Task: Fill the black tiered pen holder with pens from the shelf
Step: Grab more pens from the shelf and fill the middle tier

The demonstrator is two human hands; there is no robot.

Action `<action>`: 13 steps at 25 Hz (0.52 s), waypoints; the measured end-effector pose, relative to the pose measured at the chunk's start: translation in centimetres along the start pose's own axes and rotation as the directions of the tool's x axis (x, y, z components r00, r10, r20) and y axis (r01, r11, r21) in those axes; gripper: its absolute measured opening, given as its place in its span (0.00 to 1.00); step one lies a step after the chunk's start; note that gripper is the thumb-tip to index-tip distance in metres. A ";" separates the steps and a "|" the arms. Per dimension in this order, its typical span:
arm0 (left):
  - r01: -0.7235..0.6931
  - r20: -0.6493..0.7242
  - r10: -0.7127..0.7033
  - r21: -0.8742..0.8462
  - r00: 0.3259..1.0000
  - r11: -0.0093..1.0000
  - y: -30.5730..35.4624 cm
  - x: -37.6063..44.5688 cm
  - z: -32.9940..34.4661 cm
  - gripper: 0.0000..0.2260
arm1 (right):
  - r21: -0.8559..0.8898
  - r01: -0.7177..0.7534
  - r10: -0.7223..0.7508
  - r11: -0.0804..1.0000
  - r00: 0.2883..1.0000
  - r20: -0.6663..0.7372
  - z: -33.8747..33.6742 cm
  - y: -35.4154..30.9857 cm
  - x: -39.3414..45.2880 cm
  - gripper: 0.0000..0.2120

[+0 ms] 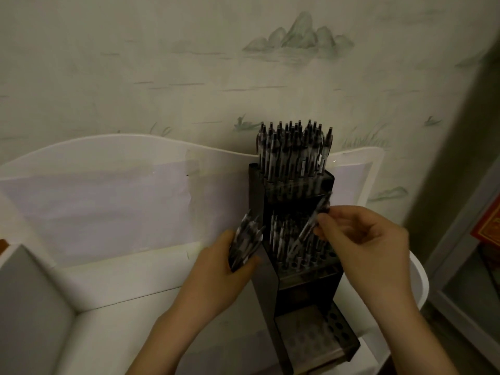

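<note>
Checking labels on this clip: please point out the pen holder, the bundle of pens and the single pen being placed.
pen holder [255,185], head view, left side wall
bundle of pens [244,243], head view, middle of the bundle
single pen [311,223], head view, mid barrel

A home room: landscape-painted wallpaper [295,39] behind a white shelf [113,277], dim light.

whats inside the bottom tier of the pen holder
No pens show in the bottom tier of the black pen holder: only empty round holes along its right side. Its tinted front panel blurs the rest.
</note>
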State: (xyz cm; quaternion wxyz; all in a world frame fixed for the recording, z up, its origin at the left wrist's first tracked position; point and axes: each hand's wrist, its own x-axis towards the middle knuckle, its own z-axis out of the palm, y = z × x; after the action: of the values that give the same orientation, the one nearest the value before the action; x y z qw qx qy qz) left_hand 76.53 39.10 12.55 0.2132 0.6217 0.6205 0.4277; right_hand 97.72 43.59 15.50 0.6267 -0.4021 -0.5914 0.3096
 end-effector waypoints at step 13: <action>-0.013 -0.022 0.013 -0.004 1.000 1.000 0.6 0.2 -0.7 0.08 | -0.334 0.098 -0.053 0.938 0.989 0.140 2.0 1.5 -0.9 0.05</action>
State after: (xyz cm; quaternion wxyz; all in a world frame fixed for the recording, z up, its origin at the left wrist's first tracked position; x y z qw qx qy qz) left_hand 76.26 38.99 13.43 0.2050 0.6208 0.6177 0.4371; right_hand 95.80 43.79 13.74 0.5199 -0.4602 -0.6901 0.2040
